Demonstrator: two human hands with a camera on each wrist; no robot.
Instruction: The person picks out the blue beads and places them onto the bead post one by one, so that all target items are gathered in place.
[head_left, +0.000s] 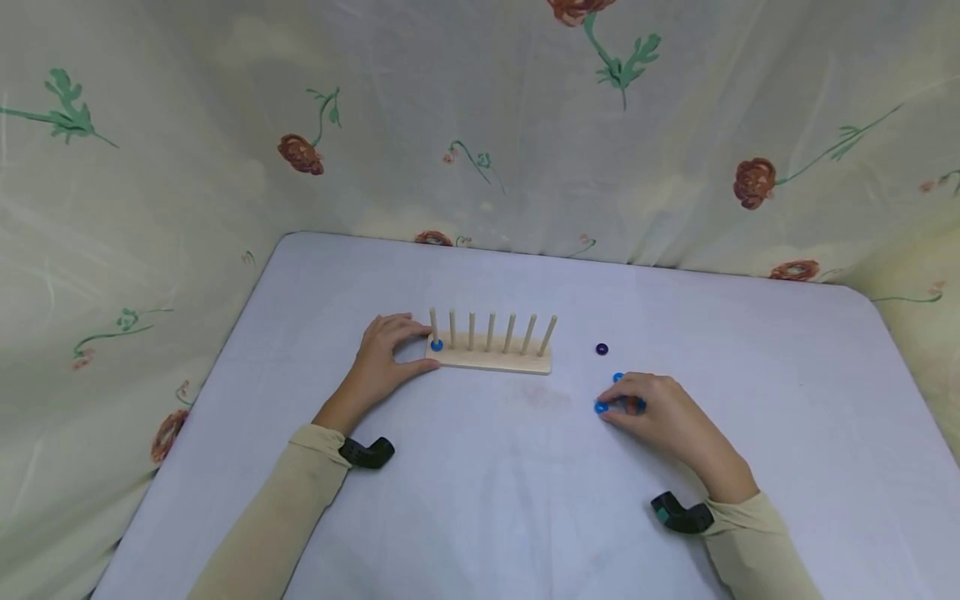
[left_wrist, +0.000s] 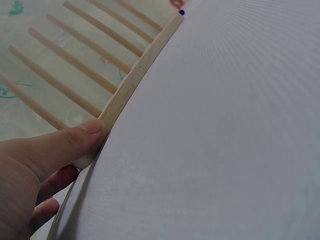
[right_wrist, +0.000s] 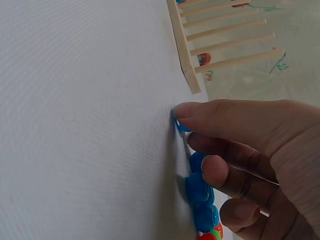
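Note:
A wooden peg rack (head_left: 491, 360) with a row of several upright pegs stands on the table. One blue bead (head_left: 437, 345) sits low on its leftmost peg. My left hand (head_left: 384, 358) grips the rack's left end, the thumb along the front edge in the left wrist view. To the right of the rack, my right hand (head_left: 660, 412) pinches a blue bead (head_left: 601, 407) between thumb and forefinger, low over the cloth. Just beyond these fingers lies another blue bead (head_left: 618, 377). More blue beads (right_wrist: 197, 189) show beside the curled fingers in the right wrist view.
A dark purple bead (head_left: 602, 349) lies between the rack and the right hand, farther back. Red (right_wrist: 207, 237) and green pieces peek in at the bottom of the right wrist view. A flowered curtain (head_left: 480, 125) hangs behind the white-covered table (head_left: 487, 500).

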